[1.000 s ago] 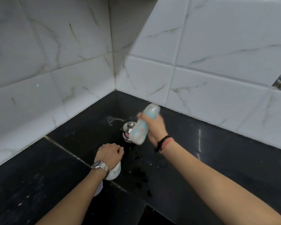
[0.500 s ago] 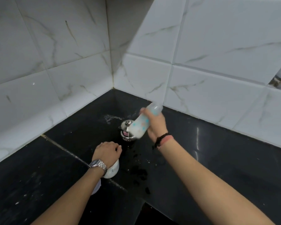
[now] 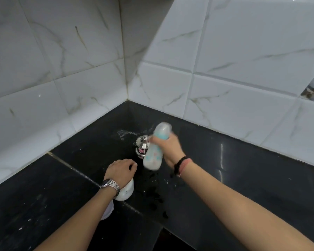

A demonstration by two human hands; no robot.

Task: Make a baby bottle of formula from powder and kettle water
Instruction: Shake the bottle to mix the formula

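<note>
Two hands work over the black bench [image 3: 243,178] in the tiled corner: the right hand [image 3: 168,148] has its fingers wrapped round the middle of a baby bottle [image 3: 155,152], held tilted and blurred above the bench, with milky liquid inside. Just behind it stands a small steel pot [image 3: 142,144] with its lid on. The left hand [image 3: 121,169], fingers curled, rests on a white container [image 3: 126,191] on the bench; whether it grips it I cannot tell

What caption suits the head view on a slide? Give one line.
Right hand holds a tilted bottle above the counter; left hand rests on a white container.
</note>
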